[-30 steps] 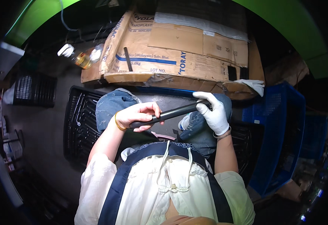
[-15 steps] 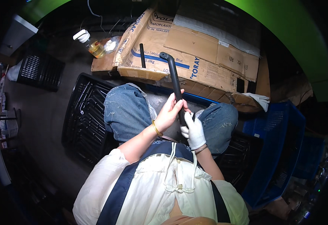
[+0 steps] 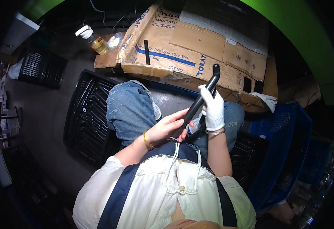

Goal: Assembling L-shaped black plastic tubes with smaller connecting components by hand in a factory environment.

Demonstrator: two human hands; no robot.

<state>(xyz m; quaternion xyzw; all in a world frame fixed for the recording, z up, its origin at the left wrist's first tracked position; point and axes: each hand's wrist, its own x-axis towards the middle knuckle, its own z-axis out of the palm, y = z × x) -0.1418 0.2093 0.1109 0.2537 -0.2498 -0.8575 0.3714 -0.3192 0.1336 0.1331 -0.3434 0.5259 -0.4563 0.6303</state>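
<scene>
A long black bar with a bent upper end slants across my lap, its bent end up and to the right. My bare left hand, a gold bangle at its wrist, is closed round the bar's lower part. Higher up, just below the bend, my right hand in a white glove is closed on it. A thin dark piece shows below the glove; I cannot make out what it is. On the cardboard in front lies a short straight black rod.
At my left stands a black crate holding several black bars. Blue crates stand at my right. A bottle of yellow liquid is beside the cardboard, and a white glove hangs over its right edge. Farther left is a black basket.
The bar has turned, its bent end swinging right and its lower end coming nearer me. My right hand has moved up along it; my left has shifted down toward its lower end.
</scene>
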